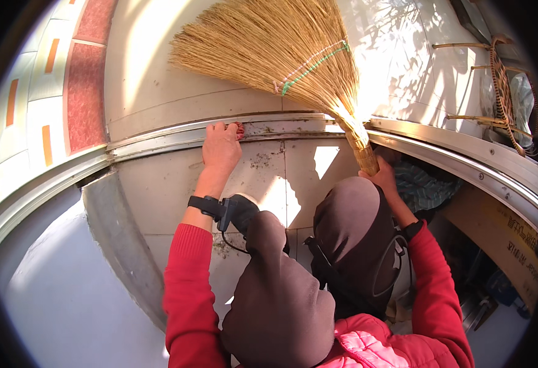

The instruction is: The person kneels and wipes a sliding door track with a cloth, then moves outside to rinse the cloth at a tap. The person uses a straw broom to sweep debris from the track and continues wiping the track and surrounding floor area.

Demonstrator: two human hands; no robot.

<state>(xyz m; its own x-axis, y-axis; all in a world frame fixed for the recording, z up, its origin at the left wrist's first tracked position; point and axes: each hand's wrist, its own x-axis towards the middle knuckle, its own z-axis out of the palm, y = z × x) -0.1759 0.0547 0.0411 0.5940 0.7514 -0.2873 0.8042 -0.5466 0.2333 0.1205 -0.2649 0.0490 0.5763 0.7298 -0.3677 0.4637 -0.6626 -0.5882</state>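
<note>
My left hand (222, 145) presses on the metal door track (167, 138), its fingers curled around a small crumpled red item (240, 130), perhaps a rag, mostly hidden by the hand. Bits of dark dirt (292, 129) lie in the track channel to its right. My right hand (383, 175) grips the short bound handle of a straw broom (269, 50). The broom leans across the track with its bristles fanned out on the far side. Green and pink cords (312, 66) are stitched across the straw.
A tiled wall (43, 92) with a red border (86, 96) rises at the left. Scattered dirt (262, 160) marks the floor tiles near the track. At the right are a printed cardboard box (494, 239), a dark striped cloth (423, 184) and a wicker item (499, 92). My knees (349, 202) are bent close behind the track.
</note>
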